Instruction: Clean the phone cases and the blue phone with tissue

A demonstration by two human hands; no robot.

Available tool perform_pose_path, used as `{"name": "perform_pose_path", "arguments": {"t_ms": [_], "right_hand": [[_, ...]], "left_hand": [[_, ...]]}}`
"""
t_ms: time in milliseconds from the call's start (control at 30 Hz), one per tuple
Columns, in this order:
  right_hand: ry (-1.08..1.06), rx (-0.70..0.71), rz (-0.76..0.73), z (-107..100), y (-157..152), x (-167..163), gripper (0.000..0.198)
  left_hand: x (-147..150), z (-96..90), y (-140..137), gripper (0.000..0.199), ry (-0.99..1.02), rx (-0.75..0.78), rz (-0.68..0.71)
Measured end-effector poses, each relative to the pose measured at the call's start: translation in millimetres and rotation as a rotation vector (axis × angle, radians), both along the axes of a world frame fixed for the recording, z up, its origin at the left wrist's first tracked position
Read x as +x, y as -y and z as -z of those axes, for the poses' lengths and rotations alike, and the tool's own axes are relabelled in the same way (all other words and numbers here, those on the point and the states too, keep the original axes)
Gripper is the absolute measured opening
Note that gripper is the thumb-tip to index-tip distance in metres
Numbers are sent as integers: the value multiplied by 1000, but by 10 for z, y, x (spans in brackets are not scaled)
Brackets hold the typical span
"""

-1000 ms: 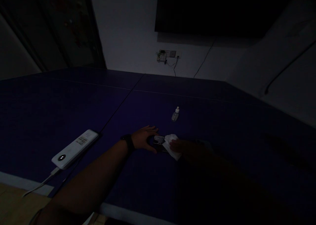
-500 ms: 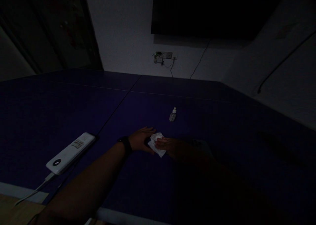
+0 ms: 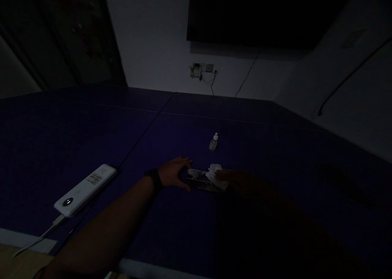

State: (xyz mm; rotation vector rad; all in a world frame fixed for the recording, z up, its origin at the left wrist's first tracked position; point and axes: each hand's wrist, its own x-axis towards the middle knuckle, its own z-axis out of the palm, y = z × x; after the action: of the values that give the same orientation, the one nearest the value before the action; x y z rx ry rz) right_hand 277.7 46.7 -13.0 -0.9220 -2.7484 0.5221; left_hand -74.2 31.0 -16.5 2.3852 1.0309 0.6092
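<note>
A dark, glossy phone (image 3: 197, 180) lies flat on the blue table, with pale reflections or smears across its face. My left hand (image 3: 173, 172), with a black band on the wrist, grips the phone's left end between thumb and fingers. Under the fingers of my right hand (image 3: 235, 179) is a crumpled white tissue (image 3: 217, 173), pressed on the right part of the phone. Deep shadow hides much of my right hand and forearm. Just beyond the phone stands a small clear dropper bottle (image 3: 213, 143) with a white top.
On the left of the blue table (image 3: 171, 136) lies a white power bank (image 3: 87, 189) with a lit display and a white cable (image 3: 38, 240) running over the near edge. Sockets (image 3: 203, 68) and a large dark screen (image 3: 260, 17) are on the far wall.
My right hand has slid the tissue rightward along the phone, uncovering its left and middle parts. My left hand stays at the left end.
</note>
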Motion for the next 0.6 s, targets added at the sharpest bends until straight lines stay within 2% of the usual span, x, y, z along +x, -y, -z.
{"name": "perform_pose_path", "arguments": {"t_ms": [133, 200, 467, 600], "right_hand": [[-26, -11, 9, 6, 0, -56, 57], [-27, -17, -34, -6, 0, -150, 57], [7, 33, -266, -78, -29, -849, 56], [-2, 82, -327, -72, -35, -1043, 57]], "left_hand": [[-1, 5, -14, 77, -4, -12, 4], [0, 11, -17, 77, -4, -17, 1], [4, 28, -28, 85, -9, -1, -19], [10, 16, -39, 88, -19, -6, 11]]}}
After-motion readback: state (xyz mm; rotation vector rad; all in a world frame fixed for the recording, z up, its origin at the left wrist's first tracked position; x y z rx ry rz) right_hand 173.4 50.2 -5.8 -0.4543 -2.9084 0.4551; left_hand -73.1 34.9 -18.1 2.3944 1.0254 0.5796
